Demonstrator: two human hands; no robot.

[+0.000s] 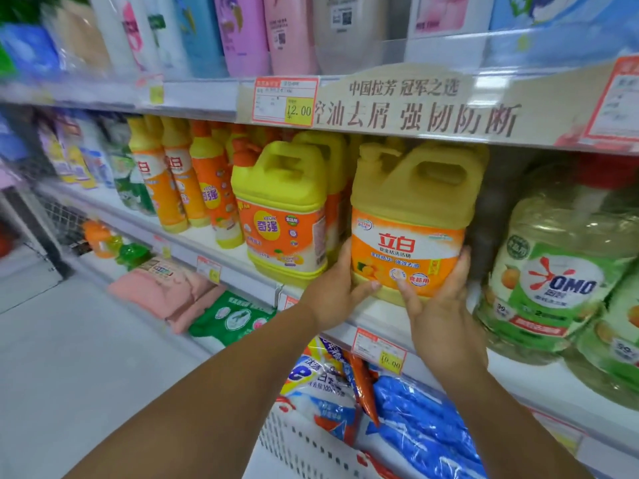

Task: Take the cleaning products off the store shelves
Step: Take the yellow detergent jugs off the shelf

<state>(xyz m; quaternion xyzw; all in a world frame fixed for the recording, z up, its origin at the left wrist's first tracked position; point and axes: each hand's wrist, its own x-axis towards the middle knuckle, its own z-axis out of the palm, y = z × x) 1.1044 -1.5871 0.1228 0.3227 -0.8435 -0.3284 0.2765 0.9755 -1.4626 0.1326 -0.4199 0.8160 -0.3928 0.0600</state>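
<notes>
Hands: the left hand [340, 292] and right hand [439, 316] both grip the yellow jug [408, 216], 1 on each lower side, thumbs across its front.
Jug place: at the front edge of the middle shelf [193, 236]; whether its base has lifted cannot be told.
Jug axis: long axis near upright, label facing outward, handle at the top.
Left edge: close beside the neighbouring jug [283, 216].
Right edge: a dark gap lies between it and the OMO bottle [553, 271].
Top edge: its top sits just under the sign strip [415, 105].
</notes>
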